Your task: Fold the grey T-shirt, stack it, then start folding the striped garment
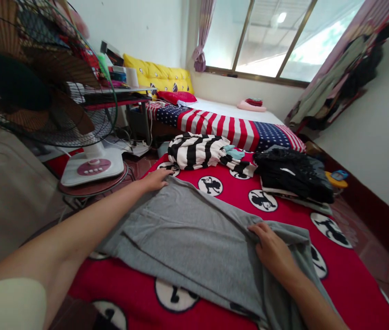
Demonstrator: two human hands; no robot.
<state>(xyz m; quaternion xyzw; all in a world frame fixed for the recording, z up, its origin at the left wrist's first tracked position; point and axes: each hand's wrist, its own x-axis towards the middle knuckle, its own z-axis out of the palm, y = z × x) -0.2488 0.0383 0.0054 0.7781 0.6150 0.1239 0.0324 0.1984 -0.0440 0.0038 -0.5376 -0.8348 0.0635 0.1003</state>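
A grey garment (194,233), perhaps a shirt, lies spread over the red blanket (229,185), with creases and a folded upper edge. My left hand (156,179) is closed on its far left corner, arm stretched out. My right hand (273,250) has its fingers curled onto the cloth near the folded part at the right, pinching it. Beyond the garment, a black-and-white striped top (197,151) lies crumpled beside a light blue cloth (234,151). A stack of dark folded clothes (294,176) sits at the back right.
A large fan (39,82) stands on a round stool (93,185) at left. Behind it is a cluttered desk (122,94). A bed with a flag-pattern cover (220,126) stands under the window. Clothes hang on the right wall (335,78).
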